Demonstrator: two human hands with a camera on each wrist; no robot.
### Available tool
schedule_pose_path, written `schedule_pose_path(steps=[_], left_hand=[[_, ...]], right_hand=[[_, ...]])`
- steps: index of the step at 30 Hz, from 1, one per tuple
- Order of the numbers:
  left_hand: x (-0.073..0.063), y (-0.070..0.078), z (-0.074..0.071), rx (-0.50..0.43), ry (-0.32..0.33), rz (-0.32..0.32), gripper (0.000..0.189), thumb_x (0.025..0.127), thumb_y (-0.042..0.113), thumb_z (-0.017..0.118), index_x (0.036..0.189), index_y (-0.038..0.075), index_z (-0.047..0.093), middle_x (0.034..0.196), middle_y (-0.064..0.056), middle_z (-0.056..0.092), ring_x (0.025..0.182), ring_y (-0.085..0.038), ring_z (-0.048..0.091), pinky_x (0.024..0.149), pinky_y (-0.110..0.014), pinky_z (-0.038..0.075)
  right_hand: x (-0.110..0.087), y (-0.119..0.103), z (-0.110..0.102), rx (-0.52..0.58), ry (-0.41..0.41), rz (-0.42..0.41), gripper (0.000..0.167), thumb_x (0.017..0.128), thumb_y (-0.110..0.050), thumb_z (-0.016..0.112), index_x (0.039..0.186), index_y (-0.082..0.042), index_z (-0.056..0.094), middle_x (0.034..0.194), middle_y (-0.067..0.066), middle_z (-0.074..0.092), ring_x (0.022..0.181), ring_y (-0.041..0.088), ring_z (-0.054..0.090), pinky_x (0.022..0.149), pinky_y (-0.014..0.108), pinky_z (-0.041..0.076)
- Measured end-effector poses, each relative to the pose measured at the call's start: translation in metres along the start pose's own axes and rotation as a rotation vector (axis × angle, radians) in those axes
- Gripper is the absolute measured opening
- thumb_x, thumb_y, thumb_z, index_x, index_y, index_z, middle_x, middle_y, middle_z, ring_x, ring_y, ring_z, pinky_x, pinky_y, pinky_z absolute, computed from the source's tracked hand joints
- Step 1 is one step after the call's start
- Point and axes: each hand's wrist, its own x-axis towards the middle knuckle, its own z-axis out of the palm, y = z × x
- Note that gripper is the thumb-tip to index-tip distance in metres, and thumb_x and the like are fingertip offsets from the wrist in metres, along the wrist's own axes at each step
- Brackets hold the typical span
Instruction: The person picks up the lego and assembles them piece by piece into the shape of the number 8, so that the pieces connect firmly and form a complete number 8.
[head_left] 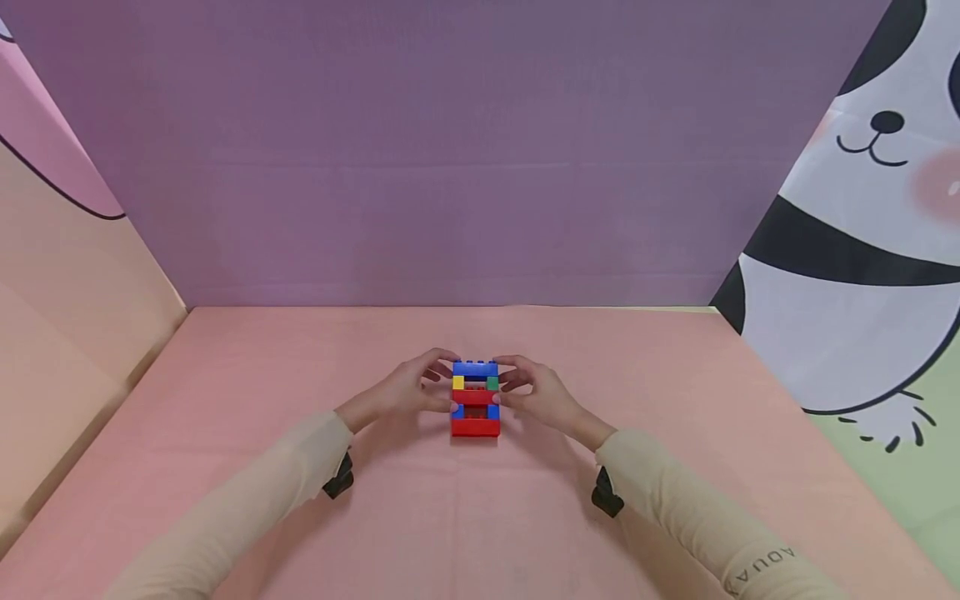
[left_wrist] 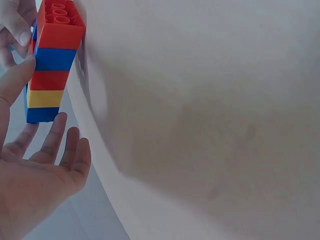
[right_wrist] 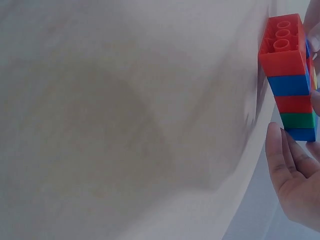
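Observation:
A stack of toy building bricks (head_left: 475,427) is between the two hands, its hollow red underside (left_wrist: 61,20) showing in both wrist views. From the bottom it goes red, two small blue bricks, red, then a yellow brick (left_wrist: 46,98) on the left and a green brick (right_wrist: 298,120) on the right, with a blue brick (head_left: 475,369) on top. My left hand (head_left: 408,387) grips the left side, thumb low and a fingertip at the top brick. On the opposite side, my right hand (head_left: 545,392) holds it likewise, thumb against the middle.
A pink cloth-covered table (head_left: 300,533) lies under the hands. Behind it stands a purple backdrop (head_left: 450,167). A panda picture (head_left: 847,333) covers the right wall, and a beige panel (head_left: 67,333) borders the left.

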Motion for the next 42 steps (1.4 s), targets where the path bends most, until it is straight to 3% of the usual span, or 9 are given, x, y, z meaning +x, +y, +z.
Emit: schedule_pose_path(steps=[14,26,33,42], left_hand=[[0.004,-0.002,-0.004,-0.034,-0.059,-0.002,0.063,0.076,0.022,0.074,0.129,0.02,0.042,0.121,-0.006,0.053,0.115,-0.025,0.048,0.099,-0.046,0.04],[0.007,-0.007,-0.007,-0.051,-0.107,-0.021,0.064,0.077,0.021,0.073,0.132,0.017,0.039,0.12,-0.01,0.054,0.112,-0.024,0.051,0.095,-0.042,0.045],[0.008,-0.007,-0.007,-0.056,-0.133,-0.067,0.065,0.078,0.023,0.071,0.133,0.019,0.038,0.123,-0.009,0.053,0.114,-0.022,0.051,0.096,-0.042,0.045],[0.012,-0.01,-0.007,-0.059,-0.15,-0.074,0.064,0.079,0.023,0.071,0.133,0.018,0.038,0.124,-0.009,0.053,0.114,-0.023,0.051,0.094,-0.04,0.046]], right_hand=[[0.002,0.002,0.001,0.013,-0.046,-0.014,0.068,0.076,-0.01,0.071,0.136,-0.005,0.038,0.12,0.02,0.057,0.108,0.033,0.057,0.094,0.047,0.045],[0.005,0.003,0.0,-0.028,-0.077,-0.022,0.065,0.078,-0.012,0.071,0.134,-0.002,0.04,0.121,0.021,0.056,0.107,0.033,0.058,0.089,0.042,0.049],[0.007,0.004,0.0,0.004,-0.104,0.005,0.063,0.079,-0.012,0.069,0.134,-0.002,0.04,0.121,0.021,0.056,0.109,0.033,0.056,0.091,0.043,0.047],[0.007,0.002,0.0,0.034,-0.12,0.038,0.061,0.08,-0.011,0.068,0.134,-0.002,0.04,0.121,0.021,0.056,0.11,0.033,0.055,0.091,0.042,0.047]])
